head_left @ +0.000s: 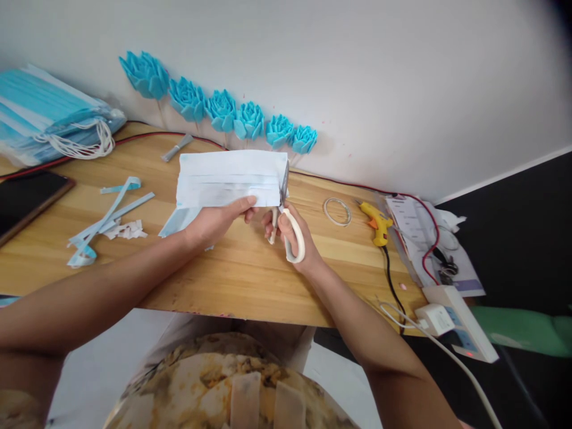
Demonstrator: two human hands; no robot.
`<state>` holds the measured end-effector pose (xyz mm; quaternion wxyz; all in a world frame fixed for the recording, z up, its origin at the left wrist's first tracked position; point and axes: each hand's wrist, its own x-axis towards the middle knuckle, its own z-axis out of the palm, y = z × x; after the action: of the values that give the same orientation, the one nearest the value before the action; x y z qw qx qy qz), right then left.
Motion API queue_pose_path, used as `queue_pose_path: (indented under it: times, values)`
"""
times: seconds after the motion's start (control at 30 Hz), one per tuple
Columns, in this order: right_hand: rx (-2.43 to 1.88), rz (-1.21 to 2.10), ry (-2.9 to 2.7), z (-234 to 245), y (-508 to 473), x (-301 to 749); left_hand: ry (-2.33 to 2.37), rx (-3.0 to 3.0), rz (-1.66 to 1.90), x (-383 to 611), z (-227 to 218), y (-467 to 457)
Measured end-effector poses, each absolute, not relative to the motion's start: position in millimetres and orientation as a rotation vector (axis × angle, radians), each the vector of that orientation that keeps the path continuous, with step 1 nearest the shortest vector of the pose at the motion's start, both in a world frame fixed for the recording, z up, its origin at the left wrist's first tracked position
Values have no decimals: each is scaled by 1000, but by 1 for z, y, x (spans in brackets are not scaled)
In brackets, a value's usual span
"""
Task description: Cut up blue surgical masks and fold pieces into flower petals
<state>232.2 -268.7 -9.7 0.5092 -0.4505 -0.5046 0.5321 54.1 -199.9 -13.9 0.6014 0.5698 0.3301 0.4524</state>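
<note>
My left hand (223, 217) pinches the lower edge of a white, pleated disposable face mask (227, 173), thumb on top. The mask is held up above the wooden table. My right hand (297, 232) grips a pair of scissors with cream handles (295, 235), fingers through the loops. The blades stand upright along the right end of the mask. Under my left wrist lies another light blue piece of mask (179, 221), partly hidden. Left of it are cut blue strips (111, 217) and small white scraps (127, 230).
Several blue flowers (221, 110) on stems lean along the wall. A stack of blue masks (49, 113) and a phone (31, 199) lie left. At right are a wire ring (337, 212), a yellow glue gun (376, 223), papers (406, 223) and a power strip (465, 328) with cables.
</note>
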Motion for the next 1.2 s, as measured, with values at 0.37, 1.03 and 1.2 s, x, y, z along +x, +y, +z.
queue_pose_path:
  times: [0.37,1.03,1.2]
  values:
    - [-1057,1281,-1193,-7,-268,233,746,1455,980,56,-5,-204]
    - [-1095,1228,-1152,0,-270,229,863,1526,940,53,3,-207]
    - [-1079,1258,-1100,1,-271,229,851,1525,938,53,3,-207]
